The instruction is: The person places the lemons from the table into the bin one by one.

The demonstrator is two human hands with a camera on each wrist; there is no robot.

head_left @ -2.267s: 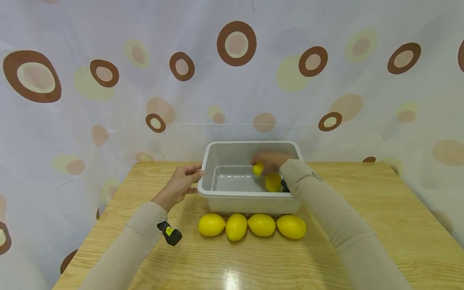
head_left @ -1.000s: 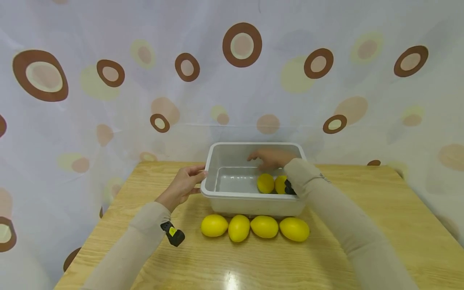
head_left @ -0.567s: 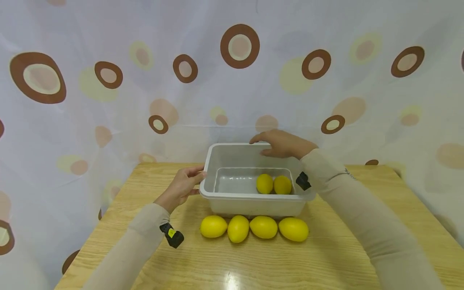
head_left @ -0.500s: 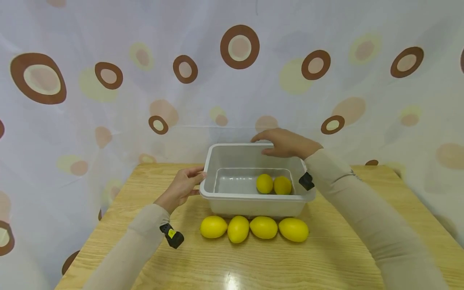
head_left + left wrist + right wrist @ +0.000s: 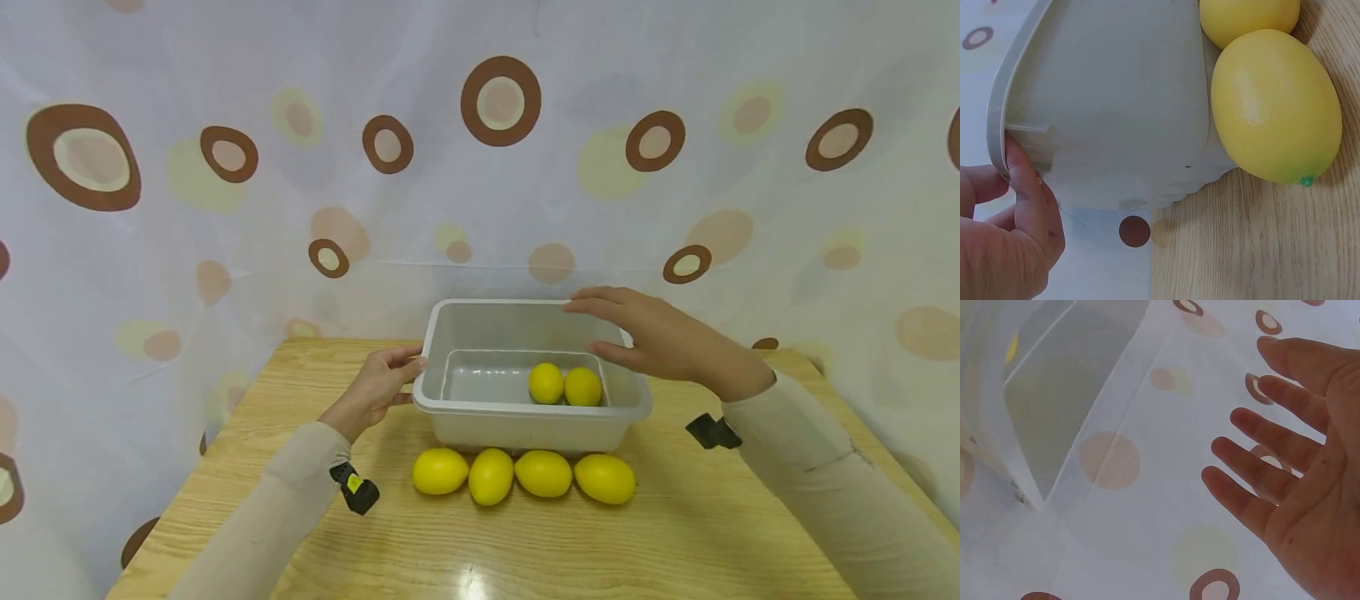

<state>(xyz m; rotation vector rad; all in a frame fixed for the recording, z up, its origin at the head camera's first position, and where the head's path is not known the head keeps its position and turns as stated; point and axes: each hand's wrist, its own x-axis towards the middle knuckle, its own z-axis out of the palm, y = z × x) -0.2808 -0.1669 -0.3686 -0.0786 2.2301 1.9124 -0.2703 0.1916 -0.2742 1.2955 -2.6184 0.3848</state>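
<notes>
A grey-white plastic bin (image 5: 528, 430) stands at the back of the table. My left hand (image 5: 375, 385) grips its left rim, thumb on top and fingers beneath, as the left wrist view shows. Two yellow lemons lie side by side in the bin's right part, one lemon (image 5: 546, 383) touching or nearly touching the other lemon (image 5: 582, 387). Over the right rim hovers my right hand (image 5: 663, 340), holding nothing; its spread fingers show in the right wrist view. Several more lemons line up before the bin, the leftmost lemon (image 5: 1275, 106) having a green tip.
The wooden table (image 5: 480, 542) reaches toward me, with a patterned curtain (image 5: 555, 200) hanging behind it. Black wrist cameras sit on both sleeves, one camera (image 5: 355, 487) at the left and another camera (image 5: 712, 432) at the right.
My right hand let go of a lemon inside the bin, rose out and moved right, over the rim. The left hand keeps its hold on the bin. The front row of lemons is unchanged.
</notes>
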